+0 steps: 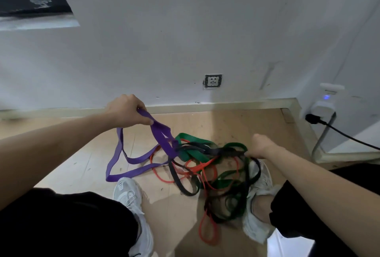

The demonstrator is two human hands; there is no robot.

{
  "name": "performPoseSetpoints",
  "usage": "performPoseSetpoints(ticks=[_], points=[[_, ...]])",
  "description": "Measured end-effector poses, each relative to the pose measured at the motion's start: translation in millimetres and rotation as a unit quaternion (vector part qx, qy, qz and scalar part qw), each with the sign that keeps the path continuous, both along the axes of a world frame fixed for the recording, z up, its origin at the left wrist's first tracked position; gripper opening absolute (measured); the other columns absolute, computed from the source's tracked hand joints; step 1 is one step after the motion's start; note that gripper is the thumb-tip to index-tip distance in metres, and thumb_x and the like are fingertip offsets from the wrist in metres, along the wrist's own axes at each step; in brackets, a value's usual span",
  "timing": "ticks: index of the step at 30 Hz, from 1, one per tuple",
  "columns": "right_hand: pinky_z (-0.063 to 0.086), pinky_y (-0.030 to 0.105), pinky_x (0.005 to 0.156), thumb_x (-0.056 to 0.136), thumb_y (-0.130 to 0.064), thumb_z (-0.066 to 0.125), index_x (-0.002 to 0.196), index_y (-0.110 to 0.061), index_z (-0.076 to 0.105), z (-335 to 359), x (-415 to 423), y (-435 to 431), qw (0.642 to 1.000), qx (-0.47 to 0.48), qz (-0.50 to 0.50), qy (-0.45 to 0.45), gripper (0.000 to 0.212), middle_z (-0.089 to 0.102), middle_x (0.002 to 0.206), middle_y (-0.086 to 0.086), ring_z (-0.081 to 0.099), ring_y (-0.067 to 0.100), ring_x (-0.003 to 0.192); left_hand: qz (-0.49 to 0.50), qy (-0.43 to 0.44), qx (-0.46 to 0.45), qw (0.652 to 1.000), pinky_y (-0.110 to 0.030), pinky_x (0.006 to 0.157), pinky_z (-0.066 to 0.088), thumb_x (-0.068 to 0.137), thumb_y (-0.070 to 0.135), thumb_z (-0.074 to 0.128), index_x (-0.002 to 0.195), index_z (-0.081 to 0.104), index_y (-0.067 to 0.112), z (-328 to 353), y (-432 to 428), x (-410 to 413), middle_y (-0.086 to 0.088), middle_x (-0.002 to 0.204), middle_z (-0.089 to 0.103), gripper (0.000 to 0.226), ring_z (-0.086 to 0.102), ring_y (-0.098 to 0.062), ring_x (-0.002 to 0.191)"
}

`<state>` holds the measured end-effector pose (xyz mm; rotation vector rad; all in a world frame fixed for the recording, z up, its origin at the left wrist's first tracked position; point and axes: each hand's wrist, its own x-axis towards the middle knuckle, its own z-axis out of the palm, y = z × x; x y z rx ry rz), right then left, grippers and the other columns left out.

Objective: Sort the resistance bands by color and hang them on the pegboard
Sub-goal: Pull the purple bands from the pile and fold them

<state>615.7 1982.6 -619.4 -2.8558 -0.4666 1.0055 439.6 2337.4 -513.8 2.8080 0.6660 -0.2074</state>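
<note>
- Now the left hand (127,112) is raised, its fingers curled round one end of the purple band (162,135), which loops down onto the wooden floor (82,153).
- Lower, the right hand (261,146) grips a black band (218,151), taut against the tangle.
- Green bands (195,139) and red bands (200,167) lie knotted with it between the person's white shoes (127,193).
- Beyond, a wall socket (213,81) sits low on the wall.

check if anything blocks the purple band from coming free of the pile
Yes. The purple band, gripped by the left hand, runs into the tangle where a black band crosses it, with a green band and red bands looped there too. The right hand grips the black band. No pegboard is in view.
</note>
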Motion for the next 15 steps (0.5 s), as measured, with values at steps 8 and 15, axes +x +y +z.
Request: performPoseSetpoints(ticks=[8,15], points=[[0.041,0.047,0.112,0.079,-0.040,0.081,0.151,-0.022,0.038,-49.2,-30.5,100.8,0.968,0.190,0.161,-0.012,0.086,0.046,0.152,0.004,0.045,0.028,0.137,-0.009,-0.112,-0.091,0.990,-0.022,0.063,0.055,0.075,0.042,0.084,0.093,0.078,0.025,30.8,0.2,-7.5,0.011,0.079,0.073,0.025,0.067,-0.007,0.073],[0.033,0.046,0.101,0.079,-0.034,0.078,0.139,-0.031,0.043,-95.6,-43.8,155.8,0.955,0.204,0.214,-0.029,0.069,0.060,0.133,-0.002,0.046,0.028,0.127,-0.004,-0.212,-0.164,0.963,-0.015,0.063,0.051,0.077,0.034,0.085,0.095,0.078,0.022,43.4,6.4,-24.9,0.008,0.082,0.076,0.023,0.068,-0.004,0.073]])
